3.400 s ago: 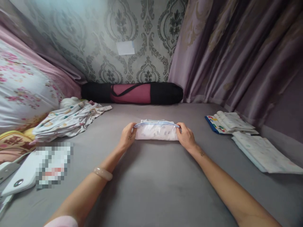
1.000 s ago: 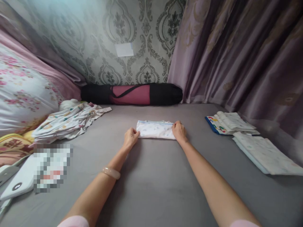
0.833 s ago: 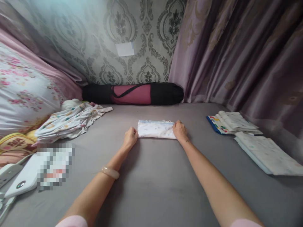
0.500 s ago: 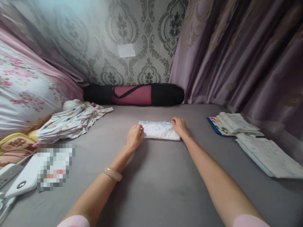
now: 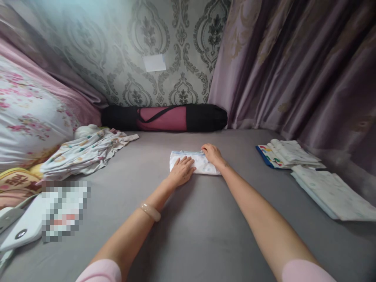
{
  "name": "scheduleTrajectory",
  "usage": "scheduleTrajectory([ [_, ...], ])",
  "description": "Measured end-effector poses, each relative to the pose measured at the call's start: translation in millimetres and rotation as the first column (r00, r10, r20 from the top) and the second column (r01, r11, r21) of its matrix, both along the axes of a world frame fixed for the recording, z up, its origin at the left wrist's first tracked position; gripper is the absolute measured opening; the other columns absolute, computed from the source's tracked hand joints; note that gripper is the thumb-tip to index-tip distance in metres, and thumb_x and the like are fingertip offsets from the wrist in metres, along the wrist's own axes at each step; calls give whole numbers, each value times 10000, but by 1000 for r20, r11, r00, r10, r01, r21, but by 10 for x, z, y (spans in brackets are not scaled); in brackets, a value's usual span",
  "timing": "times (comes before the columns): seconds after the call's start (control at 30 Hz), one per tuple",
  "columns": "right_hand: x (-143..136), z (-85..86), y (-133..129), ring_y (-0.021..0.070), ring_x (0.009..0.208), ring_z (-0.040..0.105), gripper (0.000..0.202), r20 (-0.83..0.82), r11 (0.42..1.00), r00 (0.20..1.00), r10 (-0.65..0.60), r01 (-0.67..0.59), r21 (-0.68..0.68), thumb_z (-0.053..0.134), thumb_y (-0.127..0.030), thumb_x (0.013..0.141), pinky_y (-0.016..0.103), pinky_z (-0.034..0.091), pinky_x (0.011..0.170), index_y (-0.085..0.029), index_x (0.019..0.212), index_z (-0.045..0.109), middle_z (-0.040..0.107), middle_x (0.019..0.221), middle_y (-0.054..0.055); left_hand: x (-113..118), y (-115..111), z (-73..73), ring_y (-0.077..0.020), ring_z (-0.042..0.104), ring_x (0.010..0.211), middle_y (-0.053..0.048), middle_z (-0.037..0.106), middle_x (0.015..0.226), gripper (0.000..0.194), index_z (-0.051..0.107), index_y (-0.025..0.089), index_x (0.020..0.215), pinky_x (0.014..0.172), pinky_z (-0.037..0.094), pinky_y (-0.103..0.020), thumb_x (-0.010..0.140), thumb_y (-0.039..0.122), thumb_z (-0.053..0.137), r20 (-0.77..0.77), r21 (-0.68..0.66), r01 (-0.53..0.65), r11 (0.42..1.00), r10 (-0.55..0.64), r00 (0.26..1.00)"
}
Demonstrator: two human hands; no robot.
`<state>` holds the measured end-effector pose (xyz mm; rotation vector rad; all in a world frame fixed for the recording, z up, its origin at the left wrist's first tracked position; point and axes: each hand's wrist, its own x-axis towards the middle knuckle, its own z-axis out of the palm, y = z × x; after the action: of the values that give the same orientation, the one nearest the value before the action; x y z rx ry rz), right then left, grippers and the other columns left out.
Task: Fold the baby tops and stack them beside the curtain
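A small folded white shirt with faint prints and a blue-edged band along its far side lies flat on the grey bed sheet. My left hand rests palm down on its left half, fingers stretched out. At the far right part of the shirt, my right hand has its fingers bent together over the blue-trimmed edge, seemingly pinching the cloth. The shirt's right end is partly covered by that hand and wrist. A pale bangle circles my left forearm.
Folded printed clothes and another folded cloth lie at the right. Rumpled printed clothing, a white power bank and a blurred-out item are left. A black and maroon long bag lies along the wall.
My left hand has gone from gripping the shirt's left edge to lying flat on top of it. My right hand has shifted left along the far edge.
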<state>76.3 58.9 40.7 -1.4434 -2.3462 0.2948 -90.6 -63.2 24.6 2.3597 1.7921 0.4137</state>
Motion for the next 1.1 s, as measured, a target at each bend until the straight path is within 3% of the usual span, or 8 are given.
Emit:
scheduleTrajectory([
  [0.4,122,85,162,158,1048,614,275,83,987,988,132,-123,-107,523,-150,901,236,423,924,-234,1082,712,696,1131,45,18,-2,-88,-292,295,1426,-127,402,1508,460,429,198,1396,1151,231,-516,988,387,333,19,-20,-12,1000,12,1000],
  [0.5,201,135,192,158,1050,614,299,152,979,973,173,-152,-138,541,-94,859,234,414,935,-260,1001,745,697,1124,23,12,8,-95,-291,303,1422,-128,399,1509,460,425,207,1399,1146,237,-524,987,389,335,22,-27,-7,1000,8,1000],
  [0.63,252,241,140,225,1095,589,308,283,988,950,134,-107,-108,546,-39,800,330,373,1008,-234,891,767,710,1068,69,10,17,-62,-297,314,1414,-145,407,1500,455,432,191,1387,1134,251,-545,984,384,343,14,-38,-2,999,2,1000],
  [0.73,194,266,-29,269,1172,532,350,306,994,946,109,-110,-14,456,-31,836,403,312,1063,-164,981,746,679,1133,138,29,23,-20,-293,343,1398,-148,448,1468,426,469,179,1340,1128,265,-538,988,375,334,24,-13,-15,1000,15,1000],
  [0.9,-88,57,-509,242,1339,406,455,248,950,929,273,-301,81,303,-148,942,396,268,1122,-131,1305,577,559,1364,127,79,46,-17,-271,369,1387,-155,523,1396,387,506,159,1276,1139,258,-485,992,281,275,79,159,-264,951,255,964],
  [1.0,-209,-136,-703,247,1432,276,528,196,948,932,304,-316,31,245,-261,977,421,198,1169,-87,1445,417,387,1516,136,70,75,-95,-268,386,1378,-143,524,1401,391,501,171,1297,1140,260,-482,979,258,292,33,153,-252,956,250,968],
  [1.1,-217,-261,-744,248,1452,232,574,174,952,936,306,-307,-25,225,-315,981,437,166,1183,-70,1487,341,304,1555,144,22,102,-174,-278,384,1382,-140,479,1450,440,468,174,1365,1148,247,-489,984,296,284,-15,101,-211,972,213,977],
])
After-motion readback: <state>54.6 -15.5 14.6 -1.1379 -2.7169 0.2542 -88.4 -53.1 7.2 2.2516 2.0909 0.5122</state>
